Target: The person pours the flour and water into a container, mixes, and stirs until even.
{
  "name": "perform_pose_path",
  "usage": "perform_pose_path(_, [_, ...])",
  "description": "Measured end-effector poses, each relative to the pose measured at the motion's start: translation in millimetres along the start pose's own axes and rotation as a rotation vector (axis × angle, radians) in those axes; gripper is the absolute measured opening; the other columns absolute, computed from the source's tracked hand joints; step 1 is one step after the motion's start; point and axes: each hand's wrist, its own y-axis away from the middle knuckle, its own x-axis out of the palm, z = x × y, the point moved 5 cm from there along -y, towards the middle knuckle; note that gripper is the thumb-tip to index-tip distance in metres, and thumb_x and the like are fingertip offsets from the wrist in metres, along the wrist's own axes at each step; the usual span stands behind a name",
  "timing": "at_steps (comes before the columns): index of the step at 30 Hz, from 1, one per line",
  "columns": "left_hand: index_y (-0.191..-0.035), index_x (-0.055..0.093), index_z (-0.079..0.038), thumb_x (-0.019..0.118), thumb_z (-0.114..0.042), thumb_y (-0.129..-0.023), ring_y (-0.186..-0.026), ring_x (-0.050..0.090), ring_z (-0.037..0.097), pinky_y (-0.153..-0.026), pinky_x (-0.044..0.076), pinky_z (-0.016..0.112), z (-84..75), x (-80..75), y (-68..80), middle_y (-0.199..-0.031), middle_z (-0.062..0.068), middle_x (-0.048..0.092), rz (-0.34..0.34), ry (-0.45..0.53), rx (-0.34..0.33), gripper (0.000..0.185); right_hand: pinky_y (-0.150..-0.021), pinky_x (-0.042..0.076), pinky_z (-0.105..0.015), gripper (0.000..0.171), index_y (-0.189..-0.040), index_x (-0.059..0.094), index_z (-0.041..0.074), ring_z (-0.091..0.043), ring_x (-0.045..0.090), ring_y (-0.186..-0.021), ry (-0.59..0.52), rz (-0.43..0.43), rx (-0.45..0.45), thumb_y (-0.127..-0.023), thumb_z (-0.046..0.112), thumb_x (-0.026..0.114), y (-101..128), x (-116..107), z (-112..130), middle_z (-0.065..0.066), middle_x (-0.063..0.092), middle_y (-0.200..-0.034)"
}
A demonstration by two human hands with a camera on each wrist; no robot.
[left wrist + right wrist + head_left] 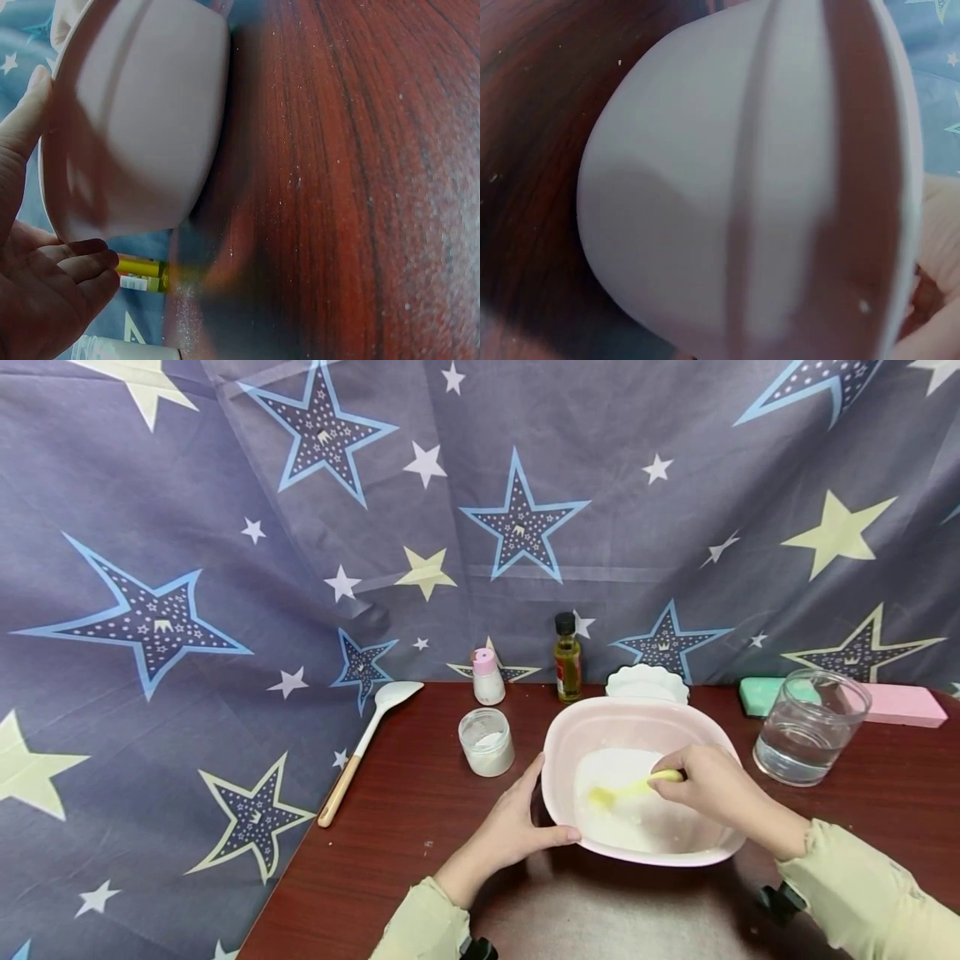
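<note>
Behind the table a star-printed cloth (225, 568) is hanging as a backdrop, and below it the dark red wooden table (420, 810) is carrying everything. Near the middle of the table the pink bowl (562, 752) is sitting, with a white mixture lying in its bottom. At its left wall the left hand (517, 827) is bracing it, fingers straight along the side and the thumb lying under the near rim, pressing rather than gripping. Over the bowl's right side the right hand (712, 785) is curling its fingers around the handle of a yellow spoon (622, 792), whose tip is resting in the white mixture. Right of the bowl a glass of water (810, 727) is standing, with a pink block (903, 706) and a green block (761, 693) lying behind it. Left of the bowl a white ladle with a wooden handle (367, 743) is lying at the table's edge. Between ladle and bowl a small open jar of white powder (487, 742) is standing. Further back a pink-capped white bottle (487, 677), a small oil bottle (567, 660) and a white scalloped dish (647, 682) are lining the backdrop.
</note>
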Motion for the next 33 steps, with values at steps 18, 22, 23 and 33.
perform_pose_path(18, [-0.155, 0.023, -0.007, 0.086, -0.040, -0.072, -0.139, 0.034, 0.019, -0.112, 0.031, 0.042, 1.7, 0.6, 0.6, -0.156, 0.006, 0.032, -0.003, 0.001, 0.010, 0.110, -0.051, 0.031, -0.024, 0.024, -0.061, 0.063, 0.017, -0.006, 0.033, -0.053, 0.098, -0.095, 0.036, -0.080, 0.004, 0.072, -12.3, 7.9, 1.4, 0.015, 0.029, -0.050])
perform_pose_path(22, [-0.155, 0.023, -0.008, 0.087, -0.039, -0.071, -0.139, 0.034, 0.019, -0.112, 0.031, 0.042, 2.6, 0.8, 0.6, -0.156, 0.006, 0.032, -0.003, 0.002, 0.014, 0.110, -0.052, 0.030, -0.027, 0.022, -0.063, 0.065, 0.017, -0.007, 0.032, -0.053, 0.147, -0.082, 0.072, -0.081, 0.006, 0.072, -11.1, 4.7, -3.9, 0.014, 0.030, -0.050])
perform_pose_path(23, [-0.155, 0.023, -0.007, 0.087, -0.039, -0.071, -0.139, 0.034, 0.019, -0.112, 0.031, 0.042, 2.8, 0.8, 0.6, -0.156, 0.006, 0.032, -0.003, 0.003, 0.015, 0.110, -0.052, 0.030, -0.028, 0.019, -0.065, 0.067, 0.016, -0.008, 0.033, -0.054, 0.149, -0.078, 0.083, -0.081, 0.007, 0.072, -10.4, 3.5, -5.4, 0.014, 0.032, -0.050])
perform_pose_path(33, [-0.155, 0.024, -0.009, 0.087, -0.039, -0.071, -0.139, 0.035, 0.017, -0.111, 0.032, 0.042, 3.9, 0.5, -0.6, -0.156, 0.004, 0.032, -0.003, 0.017, 0.021, 0.109, -0.051, 0.038, -0.033, 0.006, -0.076, 0.076, 0.011, -0.013, 0.042, -0.053, 0.193, -0.062, 0.143, -0.081, 0.011, 0.072, -1.5, -13.7, -20.1, 0.012, 0.049, -0.053])
